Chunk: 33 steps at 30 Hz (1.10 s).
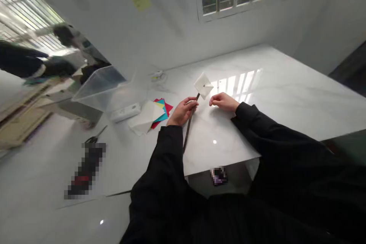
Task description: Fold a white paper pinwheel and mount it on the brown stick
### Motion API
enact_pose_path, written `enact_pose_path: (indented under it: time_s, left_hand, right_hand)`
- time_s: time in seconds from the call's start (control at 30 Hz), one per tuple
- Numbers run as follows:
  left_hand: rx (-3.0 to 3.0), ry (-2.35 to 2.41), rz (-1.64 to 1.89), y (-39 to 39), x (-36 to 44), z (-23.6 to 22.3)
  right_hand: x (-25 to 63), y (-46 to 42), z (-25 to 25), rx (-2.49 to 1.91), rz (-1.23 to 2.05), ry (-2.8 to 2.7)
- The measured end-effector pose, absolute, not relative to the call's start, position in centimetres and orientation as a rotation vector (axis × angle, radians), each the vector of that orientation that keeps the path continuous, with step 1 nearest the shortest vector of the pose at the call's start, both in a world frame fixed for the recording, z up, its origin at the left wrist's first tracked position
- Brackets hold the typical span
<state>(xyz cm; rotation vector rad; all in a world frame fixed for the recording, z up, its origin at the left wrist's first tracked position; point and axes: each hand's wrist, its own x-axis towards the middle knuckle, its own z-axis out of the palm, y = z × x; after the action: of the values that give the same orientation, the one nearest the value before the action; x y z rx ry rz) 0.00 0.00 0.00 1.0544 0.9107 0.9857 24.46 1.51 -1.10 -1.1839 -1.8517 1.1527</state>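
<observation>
The person's left hand [181,111] has its fingers [190,103] wrapped around a slender dark stick [188,131], whose top carries a white square paper pinwheel [203,85], held above the white marble table [257,122]. The right hand [224,102], fingers loosely curled together and pinching nothing, sits just beside the pinwheel. Nearby, a white paper sheet [145,116] lies over red, teal and yellow paper squares [163,111], beside a clear plastic bin [105,89].
</observation>
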Motion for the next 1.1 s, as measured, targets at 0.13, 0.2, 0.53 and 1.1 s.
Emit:
enact_pose_path:
  time_s: [0.13,0.2,0.53,1.1]
  left_hand:
    - [1.052,0.907,0.987,0.08,-0.06,-0.20]
    - [1.047,0.906,0.991,0.14,-0.07,-0.27]
    - [1.036,0.884,0.998,0.46,-0.26,-0.73]
    - [1.032,0.883,0.966,0.20,-0.34,-0.53]
  right_hand:
    - [24.50,1.54,-1.12,-1.193,1.152,-1.861]
    - [24.52,1.53,-1.18,-1.200,1.156,-1.861]
    - [24.60,1.62,-1.45,-1.228,1.149,-1.874]
    - [25.20,1.67,-2.00,-1.409,0.585,-1.503]
